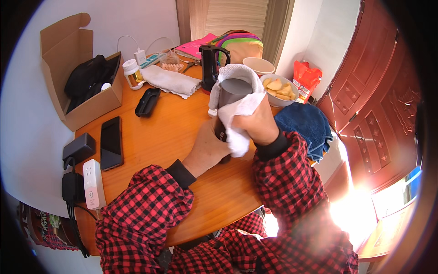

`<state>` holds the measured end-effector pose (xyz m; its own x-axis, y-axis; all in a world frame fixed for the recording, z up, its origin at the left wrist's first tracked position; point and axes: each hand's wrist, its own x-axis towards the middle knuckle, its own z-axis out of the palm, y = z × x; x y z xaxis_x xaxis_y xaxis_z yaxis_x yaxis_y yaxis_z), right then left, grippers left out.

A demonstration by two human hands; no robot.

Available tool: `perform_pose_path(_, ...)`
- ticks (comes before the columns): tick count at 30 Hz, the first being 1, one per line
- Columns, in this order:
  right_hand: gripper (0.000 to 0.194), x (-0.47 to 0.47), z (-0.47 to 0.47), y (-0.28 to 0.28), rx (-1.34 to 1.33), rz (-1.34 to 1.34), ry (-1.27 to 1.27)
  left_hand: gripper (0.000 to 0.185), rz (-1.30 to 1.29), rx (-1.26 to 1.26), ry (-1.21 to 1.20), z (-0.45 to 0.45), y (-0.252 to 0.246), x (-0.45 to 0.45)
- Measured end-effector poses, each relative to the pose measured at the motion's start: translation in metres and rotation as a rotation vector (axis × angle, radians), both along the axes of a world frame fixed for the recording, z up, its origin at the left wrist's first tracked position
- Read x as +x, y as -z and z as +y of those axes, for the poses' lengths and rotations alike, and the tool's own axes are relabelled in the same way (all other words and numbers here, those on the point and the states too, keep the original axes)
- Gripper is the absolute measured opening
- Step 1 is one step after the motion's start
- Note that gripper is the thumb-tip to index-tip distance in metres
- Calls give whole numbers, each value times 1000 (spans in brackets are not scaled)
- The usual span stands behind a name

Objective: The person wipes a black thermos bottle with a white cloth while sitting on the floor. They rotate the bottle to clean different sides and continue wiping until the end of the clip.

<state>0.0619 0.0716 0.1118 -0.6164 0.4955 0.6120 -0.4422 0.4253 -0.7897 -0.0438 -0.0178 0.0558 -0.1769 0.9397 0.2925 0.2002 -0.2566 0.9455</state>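
Between my hands, above the wooden table, is a dark cylindrical container with a grey round end facing up. It bears some pale writing on its side. My left hand grips its lower part from the left. A white cloth wraps around the upper part, and its loose end hangs down in front. On the right side, my right hand holds the cloth against the container. My right fingers are mostly hidden behind the cloth. Just behind stands a black electric kettle.
A bowl of cut fruit pieces and a blue towel lie right. Leftward are a black tray, a folded white cloth, a pill bottle, an open cardboard box, a smartphone and a power strip.
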Motion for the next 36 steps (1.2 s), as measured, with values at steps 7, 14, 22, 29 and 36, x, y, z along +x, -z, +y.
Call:
perform_pose_path(7,43,13,-13,1,-434,24,-670,31,-491,-232,1024,-14,-15,9)
perform_pose_path(14,46,2,6,-4,-289,60,-648,29,-352,-160,599,-9,-10,10)
perform_pose_path(22,68,-5,6,8,91,43,-51,51,51,231,-167,2,-5,2)
perform_pose_path(29,65,0,23,10,-187,243,-92,60,45,219,95,2,-3,3)
perform_pose_path(36,42,-8,21,20,-383,373,-158,47,51,99,61,5,9,-2)
